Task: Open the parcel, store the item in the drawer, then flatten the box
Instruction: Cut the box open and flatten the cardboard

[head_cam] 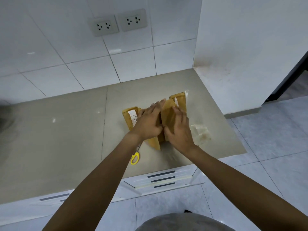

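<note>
Lying on the beige countertop (66, 139), the cardboard box (168, 114) ran its long axis from near-left to far-right, flaps splayed outward at both ends. The box sat toward the counter's right part, near its right edge; broad bare surface lay to the left. Left hand (148, 121) and right hand (180, 129), both spread flat with fingers extended, pressed side by side on the box's middle, thumbs nearly touching. Yellow-handled scissors (135, 157) lay just near of the box, and crumpled clear plastic (200, 132) beside it on the right.
</note>
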`<control>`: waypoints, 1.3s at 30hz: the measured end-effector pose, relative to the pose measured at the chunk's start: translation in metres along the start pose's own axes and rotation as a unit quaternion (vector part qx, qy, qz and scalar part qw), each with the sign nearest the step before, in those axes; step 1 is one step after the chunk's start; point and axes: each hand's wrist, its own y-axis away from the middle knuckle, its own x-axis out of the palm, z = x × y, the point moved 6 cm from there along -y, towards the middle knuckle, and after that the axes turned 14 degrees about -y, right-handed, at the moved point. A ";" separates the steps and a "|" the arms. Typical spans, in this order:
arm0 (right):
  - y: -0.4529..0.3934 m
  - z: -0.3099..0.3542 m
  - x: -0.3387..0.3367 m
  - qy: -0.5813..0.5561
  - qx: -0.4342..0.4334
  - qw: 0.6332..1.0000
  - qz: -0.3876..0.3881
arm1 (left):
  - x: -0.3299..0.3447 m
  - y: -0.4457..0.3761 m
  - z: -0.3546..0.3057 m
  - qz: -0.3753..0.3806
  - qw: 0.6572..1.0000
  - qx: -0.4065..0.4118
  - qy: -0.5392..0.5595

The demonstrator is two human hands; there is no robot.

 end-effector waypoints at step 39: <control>-0.038 0.062 -0.039 -0.109 -0.078 0.991 -0.027 | -0.027 0.075 0.020 -0.152 0.972 -0.102 0.149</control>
